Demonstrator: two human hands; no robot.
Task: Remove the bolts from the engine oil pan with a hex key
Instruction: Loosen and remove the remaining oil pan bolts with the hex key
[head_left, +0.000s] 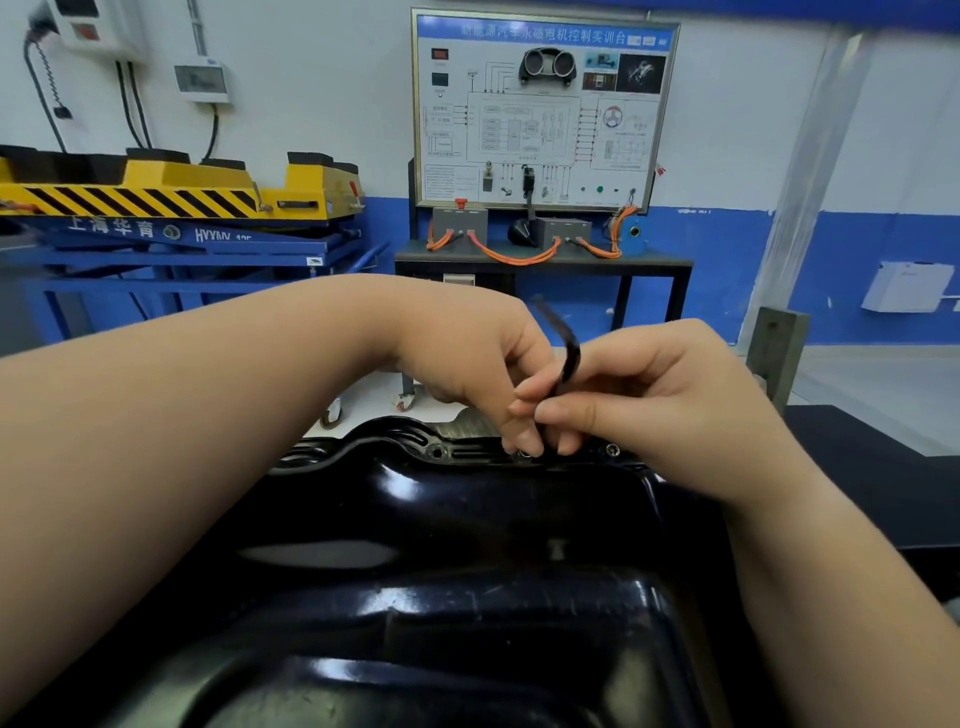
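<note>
Oil pan (467, 519) fills the whole lower half of the head view, glossy black, belly up, with its bolt flange running across the middle of the frame.

Both hands meet at that flange, just right of centre. The right hand (665, 400) comes in from the right and pinches the shaft of the hex key (569, 358) between thumb and curled fingers. The key's bent end pokes up and left above the knuckles and is a bit blurred. The left hand (467, 364) reaches in from the left with its fingers curled down tight, pinching the bottom of the key right where it meets the flange bolt (524, 454). The bolt head is mostly hidden under the fingertips, so I can't say whether the tip is fully seated in the socket.

Another bolt (613, 449) sits in the flange just to the right of the hands. The hole (438, 453) to their left looks empty to me, so I'd guess we're partway along this edge.

I read the step as seating the key, or spinning out a bolt that's already loose. Next move calls for keeping the key square in the socket and turning it, with the left fingers ready to catch the bolt.

Up top is just workshop stuff: a wiring training board (540, 109) at upper centre and a yellow lift table (156, 192) at upper left.
</note>
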